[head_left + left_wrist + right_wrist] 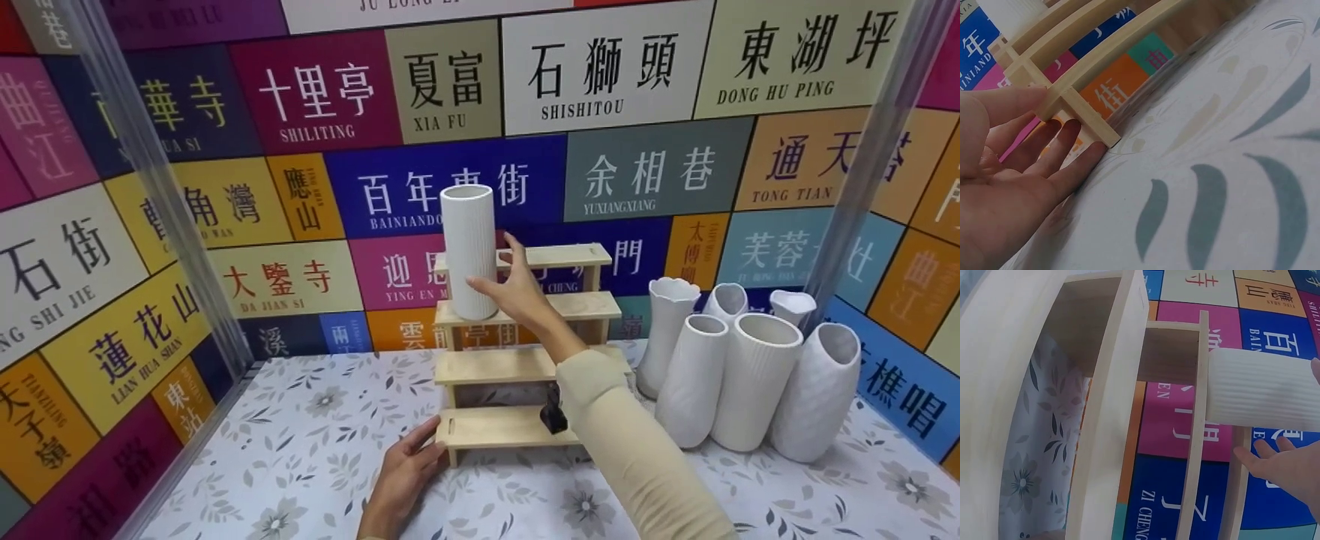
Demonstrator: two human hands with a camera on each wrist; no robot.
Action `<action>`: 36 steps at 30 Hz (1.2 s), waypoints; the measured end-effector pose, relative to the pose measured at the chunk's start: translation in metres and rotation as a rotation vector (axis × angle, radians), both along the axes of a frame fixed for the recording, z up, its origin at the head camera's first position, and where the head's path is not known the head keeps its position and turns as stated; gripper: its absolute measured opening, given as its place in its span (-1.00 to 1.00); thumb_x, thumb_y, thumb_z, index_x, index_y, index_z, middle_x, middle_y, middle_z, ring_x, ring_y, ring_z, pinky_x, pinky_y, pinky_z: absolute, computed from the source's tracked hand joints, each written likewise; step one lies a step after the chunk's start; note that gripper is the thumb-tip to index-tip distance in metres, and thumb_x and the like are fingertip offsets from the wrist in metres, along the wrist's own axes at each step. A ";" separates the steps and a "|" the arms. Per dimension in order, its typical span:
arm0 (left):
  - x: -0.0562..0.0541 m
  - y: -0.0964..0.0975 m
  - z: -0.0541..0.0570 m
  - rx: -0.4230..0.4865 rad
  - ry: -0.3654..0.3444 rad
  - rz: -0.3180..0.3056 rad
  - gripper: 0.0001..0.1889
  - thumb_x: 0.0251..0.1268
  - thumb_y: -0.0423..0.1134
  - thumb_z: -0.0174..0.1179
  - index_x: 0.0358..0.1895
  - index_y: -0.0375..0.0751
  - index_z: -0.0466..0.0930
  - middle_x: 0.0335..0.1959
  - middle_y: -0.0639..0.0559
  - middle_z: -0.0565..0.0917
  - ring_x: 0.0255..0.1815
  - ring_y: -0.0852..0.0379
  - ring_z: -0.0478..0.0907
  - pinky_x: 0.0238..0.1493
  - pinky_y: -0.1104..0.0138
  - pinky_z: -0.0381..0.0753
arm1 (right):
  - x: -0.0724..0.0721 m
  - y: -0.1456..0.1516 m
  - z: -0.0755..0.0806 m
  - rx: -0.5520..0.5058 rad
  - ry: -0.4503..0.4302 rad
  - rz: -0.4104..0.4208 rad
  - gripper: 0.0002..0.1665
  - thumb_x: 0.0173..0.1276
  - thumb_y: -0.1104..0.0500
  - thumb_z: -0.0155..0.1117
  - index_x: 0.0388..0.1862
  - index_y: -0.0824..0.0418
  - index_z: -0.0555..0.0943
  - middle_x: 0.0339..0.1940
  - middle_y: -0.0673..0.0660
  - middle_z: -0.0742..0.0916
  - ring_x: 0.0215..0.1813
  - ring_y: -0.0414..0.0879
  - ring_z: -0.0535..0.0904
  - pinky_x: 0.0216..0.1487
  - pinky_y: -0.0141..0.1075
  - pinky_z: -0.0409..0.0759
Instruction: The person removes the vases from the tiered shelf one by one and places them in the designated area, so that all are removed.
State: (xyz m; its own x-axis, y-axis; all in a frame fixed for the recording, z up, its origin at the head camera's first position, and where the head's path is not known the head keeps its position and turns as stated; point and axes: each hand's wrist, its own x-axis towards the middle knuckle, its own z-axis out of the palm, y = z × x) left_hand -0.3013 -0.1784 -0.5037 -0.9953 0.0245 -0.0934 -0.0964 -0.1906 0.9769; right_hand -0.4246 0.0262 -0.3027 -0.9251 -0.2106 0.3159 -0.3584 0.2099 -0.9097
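A tall white ribbed vase [466, 240] stands upright at the left of the second-highest step of a light wooden tiered stand [495, 364]. My right hand [517, 289] is at the vase's right side, its thumb touching the front. In the right wrist view several fingers of the right hand [1283, 464] are spread out, apart from the ribbed vase [1264, 388]. My left hand [405, 472] touches the left end of the stand's lowest step. In the left wrist view the left hand's extended fingers [1086, 160] rest against the wooden end and leg of the stand [1092, 121].
Several white vases of differing shapes [754, 382] stand in a group right of the stand. A small black object [553, 412] shows beside the right sleeve, over the lowest step. A floral cloth [300, 465] covers the table. Colourful sign panels [615, 172] form the back wall.
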 end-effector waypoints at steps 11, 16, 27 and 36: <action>0.000 0.001 -0.001 -0.021 0.011 0.019 -0.32 0.34 -0.30 0.28 0.48 -0.34 0.27 0.56 -0.34 0.20 0.34 0.01 0.51 0.26 0.26 0.64 | -0.014 -0.017 -0.002 -0.013 -0.008 -0.067 0.27 0.25 0.09 0.50 0.66 -0.05 -0.19 0.57 0.22 0.28 0.56 0.16 0.25 0.57 0.11 0.30; 0.000 0.001 -0.001 -0.012 0.000 0.026 -0.31 0.32 -0.29 0.31 0.48 -0.35 0.28 0.56 -0.34 0.20 0.30 0.05 0.54 0.23 0.24 0.66 | -0.016 -0.023 -0.006 0.001 0.014 -0.080 0.22 0.26 0.12 0.49 0.65 0.01 -0.14 0.58 0.23 0.30 0.56 0.14 0.26 0.58 0.06 0.29; -0.001 0.001 -0.001 -0.018 0.011 0.018 -0.31 0.34 -0.27 0.30 0.49 -0.34 0.27 0.56 -0.34 0.19 0.36 -0.01 0.50 0.31 0.17 0.62 | -0.011 -0.023 -0.013 -0.024 0.144 -0.157 0.15 0.12 0.13 0.57 0.58 0.07 0.08 0.42 0.21 0.44 0.39 0.09 0.44 0.43 0.07 0.49; 0.000 -0.003 -0.001 0.019 0.027 -0.022 -0.29 0.38 -0.30 0.25 0.52 -0.38 0.17 0.58 -0.38 0.12 0.41 -0.06 0.44 0.31 0.19 0.61 | 0.014 -0.016 -0.009 -0.028 0.175 -0.112 0.19 0.04 0.07 0.62 0.57 0.01 0.14 0.30 0.19 0.55 0.31 0.08 0.52 0.36 0.08 0.56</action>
